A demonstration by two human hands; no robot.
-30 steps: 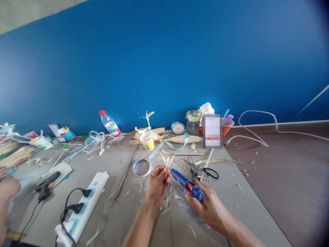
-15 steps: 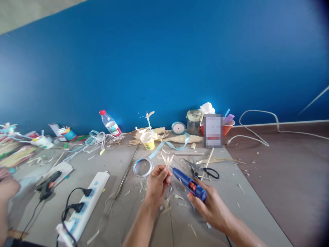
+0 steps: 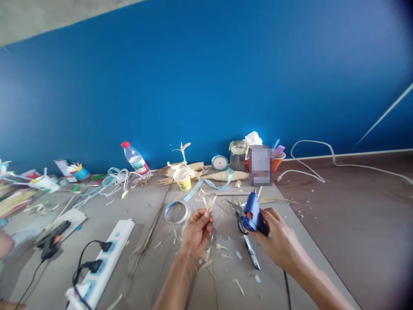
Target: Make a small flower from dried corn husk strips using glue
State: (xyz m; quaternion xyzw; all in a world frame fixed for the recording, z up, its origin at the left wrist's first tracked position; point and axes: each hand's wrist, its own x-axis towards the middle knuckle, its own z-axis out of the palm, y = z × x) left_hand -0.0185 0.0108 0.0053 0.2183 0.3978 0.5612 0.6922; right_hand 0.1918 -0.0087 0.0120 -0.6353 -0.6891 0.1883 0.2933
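Observation:
My left hand (image 3: pixel 196 232) is pinched around the base of a small bundle of pale dried husk strips (image 3: pixel 209 202), whose tips fan out above my fingers. My right hand (image 3: pixel 277 241) grips a blue hot glue gun (image 3: pixel 252 212), nozzle pointing up and away, off to the right of the bundle. Scissors (image 3: pixel 247 241) lie on the grey mat just below and left of the glue gun. A ring of blue-edged wire or tape (image 3: pixel 176 212) lies left of the bundle.
A white power strip (image 3: pixel 103 258) with black plugs lies at lower left, near a black glue gun (image 3: pixel 51 241). A water bottle (image 3: pixel 135 159), yellow cup (image 3: pixel 182 178), ribbon roll (image 3: pixel 220 162), jar (image 3: pixel 238 155) and orange bowl (image 3: pixel 277 160) line the blue wall. Another person's hand (image 3: pixel 4 243) shows at far left.
My right hand has swung the glue gun away from the husk bundle, to the right, nozzle now pointing up. My left hand has kept its pinch on the bundle.

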